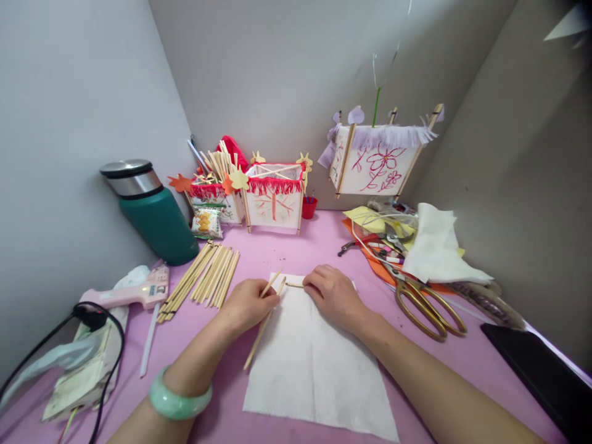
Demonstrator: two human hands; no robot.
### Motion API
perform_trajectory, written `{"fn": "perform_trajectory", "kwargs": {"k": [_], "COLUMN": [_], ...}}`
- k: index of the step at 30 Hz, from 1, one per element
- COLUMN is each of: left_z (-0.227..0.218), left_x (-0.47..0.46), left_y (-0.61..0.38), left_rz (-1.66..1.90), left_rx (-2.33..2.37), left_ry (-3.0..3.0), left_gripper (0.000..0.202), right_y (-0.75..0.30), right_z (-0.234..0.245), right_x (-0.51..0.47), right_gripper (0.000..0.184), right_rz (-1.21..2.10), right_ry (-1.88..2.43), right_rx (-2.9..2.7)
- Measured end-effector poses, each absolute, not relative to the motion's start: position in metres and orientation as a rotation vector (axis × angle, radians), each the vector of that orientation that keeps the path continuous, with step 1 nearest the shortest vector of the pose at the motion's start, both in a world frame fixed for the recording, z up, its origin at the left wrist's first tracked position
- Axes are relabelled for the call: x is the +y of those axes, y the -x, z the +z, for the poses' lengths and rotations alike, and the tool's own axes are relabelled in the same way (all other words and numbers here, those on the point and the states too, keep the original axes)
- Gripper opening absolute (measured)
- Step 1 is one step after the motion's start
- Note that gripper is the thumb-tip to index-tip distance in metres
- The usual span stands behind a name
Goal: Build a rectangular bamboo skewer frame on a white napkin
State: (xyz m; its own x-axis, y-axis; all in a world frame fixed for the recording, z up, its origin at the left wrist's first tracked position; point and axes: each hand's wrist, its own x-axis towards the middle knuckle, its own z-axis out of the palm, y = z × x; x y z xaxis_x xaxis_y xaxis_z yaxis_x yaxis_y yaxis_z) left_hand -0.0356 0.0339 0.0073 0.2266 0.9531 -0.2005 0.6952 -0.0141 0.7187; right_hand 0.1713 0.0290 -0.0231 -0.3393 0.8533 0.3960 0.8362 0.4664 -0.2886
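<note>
- The left hand (247, 305) is closed in a pinch on a long thin wooden stick (256, 345).
- The right hand (335, 296), fingers curled, pins a short wooden stick (295, 285) at its nine o'clock.
- Both sticks lie on a white paper sheet (314, 364), seemingly being squared into a corner, which calls for steady ends.
- A bundle of wooden sticks (203, 277) lies at ten o'clock and gold-handled scissors (430, 305) at three.

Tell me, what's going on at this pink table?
A person is working with both hands over a white paper sheet laid on the pink table. The left hand grips a long wooden stick slanting across the sheet's edge. The right hand rests its fingertips on the end of a short stick at the sheet's top. A bundle of sticks, a glue gun, scissors and decorated paper lanterns sit around them.
</note>
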Motion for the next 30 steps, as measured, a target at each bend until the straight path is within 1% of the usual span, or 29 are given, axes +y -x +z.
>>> {"fn": "perform_trajectory", "kwargs": {"k": [8, 15, 24, 30], "left_z": [0.015, 0.012, 0.004, 0.005], "left_x": [0.023, 0.020, 0.020, 0.020], "left_y": [0.024, 0.021, 0.019, 0.019], "left_rz": [0.382, 0.420, 0.428, 0.374], "left_rx": [1.626, 1.681, 1.704, 1.713], "left_ry": [-1.823, -1.983, -2.123, -2.139], "left_gripper": [0.013, 0.004, 0.004, 0.012], "right_y": [-0.172, -0.172, -0.172, -0.172], "right_z": [-0.024, -0.024, -0.026, -0.023], "right_x": [0.030, 0.030, 0.030, 0.029], "right_gripper": [0.011, 0.011, 0.011, 0.011], "right_rz": [0.060, 0.063, 0.062, 0.066], "right_ry": [1.395, 1.382, 1.370, 1.349], "right_rx": [-2.211, -2.209, -2.204, -2.212]}}
